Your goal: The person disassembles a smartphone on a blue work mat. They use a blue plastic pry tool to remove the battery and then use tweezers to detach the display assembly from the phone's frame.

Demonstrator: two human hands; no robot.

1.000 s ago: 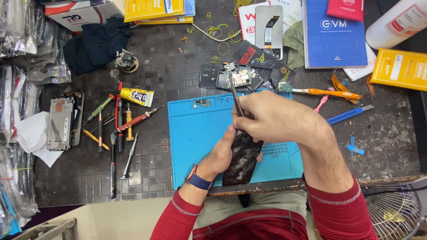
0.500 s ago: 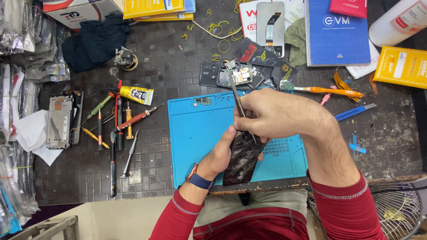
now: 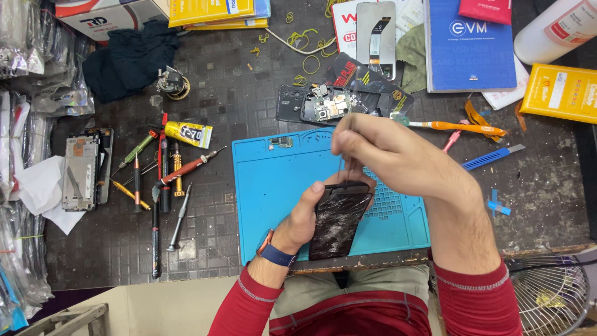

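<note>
As held over mat (image 3: 273, 186) | phone (image 3: 339, 218): cracked, stiff, fragile, gripped by edges in left hand (image 3: 305, 214) | right hand (image 3: 388, 155): fingers pinched on tweezers (image 3: 346, 149) at top edge

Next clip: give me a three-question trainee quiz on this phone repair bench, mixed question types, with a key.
1. True or false: the phone with the cracked screen lies flat on the blue mat, untouched.
2. Which hand holds the thin metal tool? A) left hand B) right hand C) neither
3. Fill in: the orange toothbrush lies to the ______ of the mat's top edge, in the head view.

Key
1. False: the left hand holds it up over the mat.
2. B: the right hand pinches it in its fingers, tip down at the phone's top edge.
3. Right.
</note>
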